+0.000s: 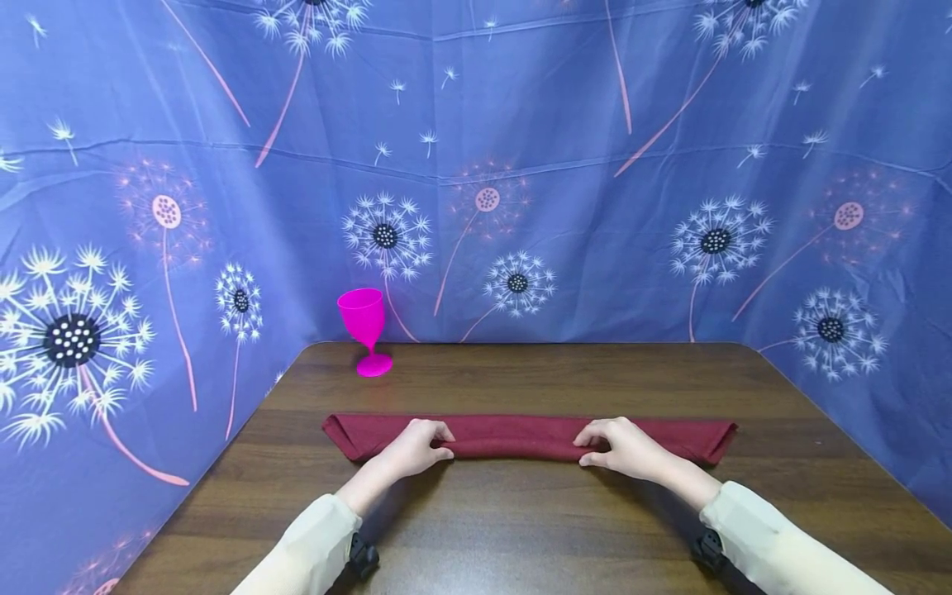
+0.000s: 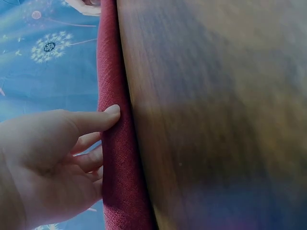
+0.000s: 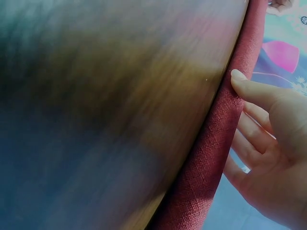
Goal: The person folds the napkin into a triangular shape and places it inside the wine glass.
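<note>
A dark red cloth (image 1: 513, 430), folded or rolled into a long narrow strip, lies crosswise on the wooden table. Left of its middle, my left hand (image 1: 416, 446) pinches the near edge, thumb on the near side and fingers over the top. My right hand (image 1: 628, 446) holds the same edge in a like way, right of the middle. In the left wrist view the thumb presses on the rounded cloth (image 2: 117, 158) with the fingers behind it. The right wrist view shows the right thumb on the cloth (image 3: 206, 148), fingers curled behind.
A bright pink goblet (image 1: 363, 318) stands upright near the far left corner of the wooden table (image 1: 521, 529). Behind and at both sides hangs a blue curtain (image 1: 595, 248) with a dandelion print. The cloth's two ends show slanted folds.
</note>
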The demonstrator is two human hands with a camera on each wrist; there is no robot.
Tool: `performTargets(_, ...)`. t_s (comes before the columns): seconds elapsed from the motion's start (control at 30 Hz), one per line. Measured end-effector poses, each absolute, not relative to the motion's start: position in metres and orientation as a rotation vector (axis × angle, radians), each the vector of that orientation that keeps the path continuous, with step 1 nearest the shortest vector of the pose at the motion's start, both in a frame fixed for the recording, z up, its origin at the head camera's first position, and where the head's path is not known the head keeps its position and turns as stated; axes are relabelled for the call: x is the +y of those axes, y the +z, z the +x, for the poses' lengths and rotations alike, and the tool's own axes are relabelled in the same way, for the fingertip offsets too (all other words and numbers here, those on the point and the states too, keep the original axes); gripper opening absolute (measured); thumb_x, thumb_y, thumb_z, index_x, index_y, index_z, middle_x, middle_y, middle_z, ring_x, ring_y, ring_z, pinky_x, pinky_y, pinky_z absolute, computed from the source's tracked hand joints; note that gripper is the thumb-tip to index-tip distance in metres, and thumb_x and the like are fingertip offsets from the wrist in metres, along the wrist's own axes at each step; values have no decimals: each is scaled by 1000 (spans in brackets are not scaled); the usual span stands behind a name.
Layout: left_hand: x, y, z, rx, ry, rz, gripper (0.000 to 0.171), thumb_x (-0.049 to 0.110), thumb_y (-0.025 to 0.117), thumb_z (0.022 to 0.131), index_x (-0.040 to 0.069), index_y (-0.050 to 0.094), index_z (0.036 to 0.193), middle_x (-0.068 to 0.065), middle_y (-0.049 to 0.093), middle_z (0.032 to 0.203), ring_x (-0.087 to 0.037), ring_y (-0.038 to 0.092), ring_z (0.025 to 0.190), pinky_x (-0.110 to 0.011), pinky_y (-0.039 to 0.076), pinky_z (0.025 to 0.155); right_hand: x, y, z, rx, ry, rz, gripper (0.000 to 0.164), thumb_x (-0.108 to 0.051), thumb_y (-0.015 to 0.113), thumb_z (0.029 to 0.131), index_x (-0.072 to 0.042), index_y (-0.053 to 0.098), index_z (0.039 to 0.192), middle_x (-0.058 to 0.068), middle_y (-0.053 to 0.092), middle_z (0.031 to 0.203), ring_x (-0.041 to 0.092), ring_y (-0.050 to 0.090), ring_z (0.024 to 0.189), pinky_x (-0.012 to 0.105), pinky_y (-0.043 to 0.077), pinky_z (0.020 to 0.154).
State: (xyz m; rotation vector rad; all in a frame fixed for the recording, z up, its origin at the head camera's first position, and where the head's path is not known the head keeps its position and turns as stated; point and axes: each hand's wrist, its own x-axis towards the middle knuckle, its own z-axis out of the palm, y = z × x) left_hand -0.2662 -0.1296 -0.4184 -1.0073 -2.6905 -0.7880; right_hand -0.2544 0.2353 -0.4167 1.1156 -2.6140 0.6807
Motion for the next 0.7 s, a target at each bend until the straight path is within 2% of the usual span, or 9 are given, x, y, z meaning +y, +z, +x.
performTargets(0.3, -130, -415, -265, -2658, -730, -1003, 6, 5, 70, 77, 3, 69, 82, -6, 71, 78, -17, 65, 74, -33, 39, 77, 238, -415, -254, -2663, 774, 1042, 13, -20, 74, 79, -13, 71, 90, -6, 71, 87, 9, 64, 85, 28, 51, 72)
performTargets(0.57, -131, -415, -268, -2690, -803, -987, 5, 5, 69, 80, 3, 69, 84, -6, 71, 81, -19, 66, 78, -31, 50, 74, 241, -416, -257, -2687, 825, 1008, 14, -25, 73, 80, -16, 71, 91, -8, 71, 88, 7, 63, 86, 28, 50, 73)
performTargets(0.7, -132, -417, -270, -2706, -848, -964, 8, 5, 68, 81, 2, 67, 88, -8, 70, 85, -22, 66, 83, -33, 52, 76, 242, -417, -258, -2705, 840, 984, 14, -25, 73, 81, -17, 71, 91, -8, 71, 89, 5, 62, 86, 26, 49, 73)
